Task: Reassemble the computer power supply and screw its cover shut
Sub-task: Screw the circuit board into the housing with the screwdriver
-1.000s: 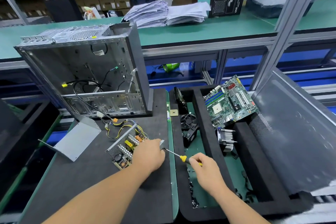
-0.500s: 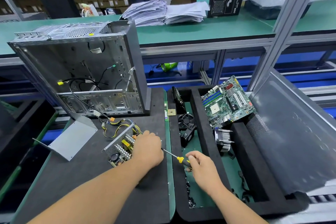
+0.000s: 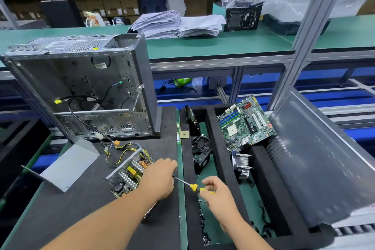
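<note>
Green-topped workshop bench (image 3: 233, 46) runs across the back, with a dark mat (image 3: 81, 219) nearer the camera. One left hand (image 3: 159, 178) reaches forward from a bare forearm, knuckles up, fingers curled down over the right edge of the open power supply (image 3: 127, 174); whether they grip it or only press on it cannot be told. One right hand (image 3: 218, 193) comes in from the lower right and pinches the yellow handle of a screwdriver (image 3: 190, 185) between thumb and fingers, its thin steel shaft pointing left, the tip hidden beneath the left hand. That power supply lies on the mat uncovered: a perforated metal tray, finned heatsinks, one yellow block, one copper coil, and yellow and black wires trailing toward the empty steel computer case (image 3: 81, 91). Its bent sheet-metal cover (image 3: 69, 166) sits apart on the left. One black foam tray (image 3: 221, 160) on the right holds one green motherboard (image 3: 243, 122), one black fan (image 3: 200, 144) and one finned aluminium heatsink (image 3: 242, 165).
</note>
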